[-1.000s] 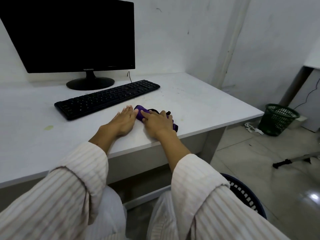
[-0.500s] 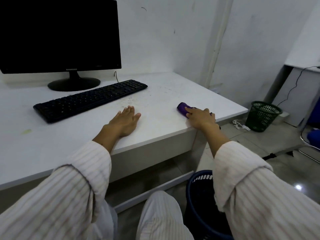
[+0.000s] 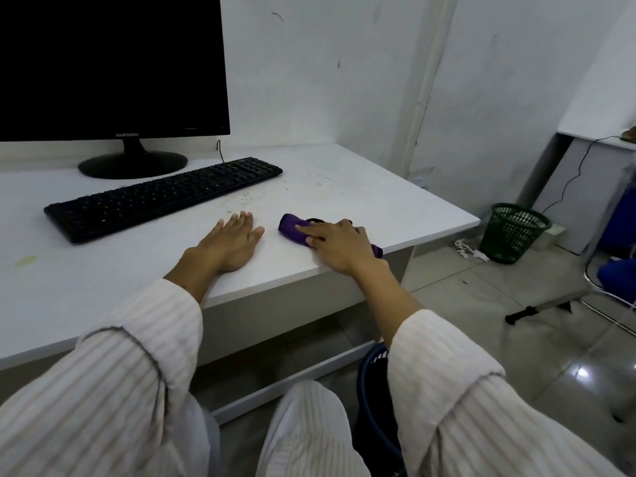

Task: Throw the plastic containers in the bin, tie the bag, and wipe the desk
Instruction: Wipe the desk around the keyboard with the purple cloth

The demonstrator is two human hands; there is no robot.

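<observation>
Right hand [image 3: 339, 244] slid purple cloth [image 3: 292, 229] inward, white desk [image 3: 361, 197], tiled floor [image 3: 516, 339]

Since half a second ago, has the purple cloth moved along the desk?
Yes. The purple cloth, under the right hand, slid back from the desk's right corner toward the flat left hand.

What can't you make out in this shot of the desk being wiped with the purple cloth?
Head view only:
- Purple cloth: the right hand lies over most of it, so its full shape is hidden.
- Dark blue bin by the knee: the right sleeve and leg cover it; contents and any bag unseen.
- Monitor: cut off by the top and left edges.
- Green basket: too far away to tell what is inside.
</observation>
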